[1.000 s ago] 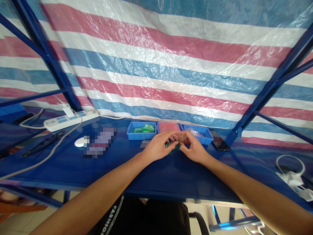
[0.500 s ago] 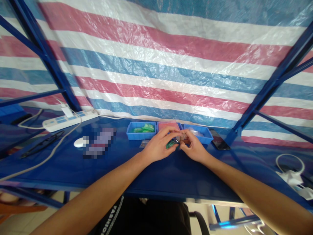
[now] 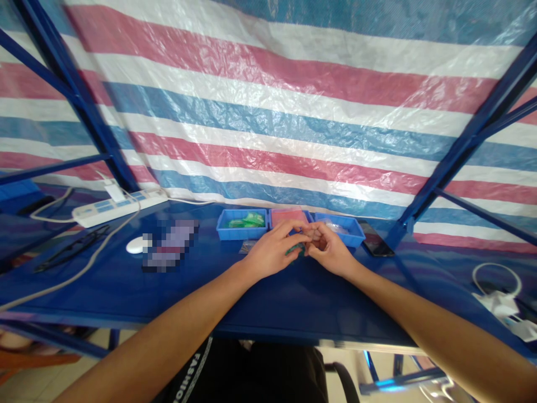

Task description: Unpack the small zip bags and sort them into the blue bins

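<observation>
My left hand (image 3: 272, 248) is closed around a small green item (image 3: 297, 249), partly hidden by the fingers; its exact kind does not show. My right hand (image 3: 329, 249) meets it from the right, thumb and fingers pinched together near the green item. What lies between the right fingertips, if anything, I cannot make out. Just beyond the hands stand a blue bin (image 3: 242, 235) of green packets (image 3: 249, 220), a middle bin with pink material (image 3: 288, 216), and a right blue bin (image 3: 356, 238) holding clear plastic pieces (image 3: 335, 226).
A small flat packet (image 3: 246, 246) lies left of my left hand. A dark phone (image 3: 376, 239) rests right of the bins. Farther left are a white power strip (image 3: 121, 207), a cable, a white round object (image 3: 138, 244) and a pixelated item (image 3: 172, 244). Blue frame posts rise on both sides.
Both hands stay in nearly the same place. Their fingers have shifted slightly around the green item, and less of it shows than before.
</observation>
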Action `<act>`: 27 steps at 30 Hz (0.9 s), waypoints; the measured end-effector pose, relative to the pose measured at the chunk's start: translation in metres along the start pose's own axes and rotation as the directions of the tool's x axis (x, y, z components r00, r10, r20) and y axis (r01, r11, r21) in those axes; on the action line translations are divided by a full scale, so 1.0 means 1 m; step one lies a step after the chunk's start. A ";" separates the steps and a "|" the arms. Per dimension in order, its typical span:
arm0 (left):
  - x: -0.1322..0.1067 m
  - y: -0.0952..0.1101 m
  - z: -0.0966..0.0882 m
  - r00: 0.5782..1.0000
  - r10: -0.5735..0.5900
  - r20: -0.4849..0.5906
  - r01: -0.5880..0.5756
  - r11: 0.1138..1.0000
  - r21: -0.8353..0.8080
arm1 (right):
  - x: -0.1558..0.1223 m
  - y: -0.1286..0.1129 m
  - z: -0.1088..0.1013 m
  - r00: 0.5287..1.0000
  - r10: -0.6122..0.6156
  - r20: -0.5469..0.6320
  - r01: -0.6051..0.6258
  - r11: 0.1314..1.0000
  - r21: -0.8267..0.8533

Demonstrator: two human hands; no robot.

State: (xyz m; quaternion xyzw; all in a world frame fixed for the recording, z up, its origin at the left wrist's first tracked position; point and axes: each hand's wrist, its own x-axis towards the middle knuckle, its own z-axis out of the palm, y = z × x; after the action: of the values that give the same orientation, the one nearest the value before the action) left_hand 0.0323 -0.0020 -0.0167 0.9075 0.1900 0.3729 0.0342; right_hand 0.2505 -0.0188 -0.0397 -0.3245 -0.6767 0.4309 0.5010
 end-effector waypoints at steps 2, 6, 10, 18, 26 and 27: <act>0.000 0.000 -0.001 1.000 -0.001 -0.003 0.001 1.000 0.009 | 0.001 0.001 0.000 0.999 0.040 -0.007 -0.040 0.999 0.032; -0.002 -0.003 -0.001 0.999 -0.022 -0.040 0.022 1.000 0.010 | 0.002 0.005 -0.002 0.995 0.090 0.032 -0.092 0.992 0.086; -0.003 -0.004 0.000 0.997 -0.060 -0.052 0.060 0.998 -0.008 | 0.003 0.010 -0.006 0.996 0.084 0.029 -0.086 0.991 0.102; 0.002 0.007 -0.003 0.994 -0.113 0.000 0.113 0.990 -0.087 | 0.008 0.011 -0.010 0.992 0.067 -0.107 -0.055 0.992 0.113; 0.000 -0.002 0.000 0.959 -0.276 -0.067 0.257 0.944 -0.205 | 0.008 0.003 -0.009 0.991 0.076 -0.111 -0.070 0.996 0.053; -0.001 -0.004 0.001 0.960 -0.273 -0.062 0.255 0.945 -0.206 | 0.007 0.002 -0.009 0.992 0.076 -0.096 -0.072 0.997 0.039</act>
State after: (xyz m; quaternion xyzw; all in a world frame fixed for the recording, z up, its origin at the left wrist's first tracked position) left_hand 0.0313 0.0015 -0.0189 0.8484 0.2738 0.4221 0.1645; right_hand 0.2572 -0.0096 -0.0373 -0.3611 -0.6313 0.4448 0.5227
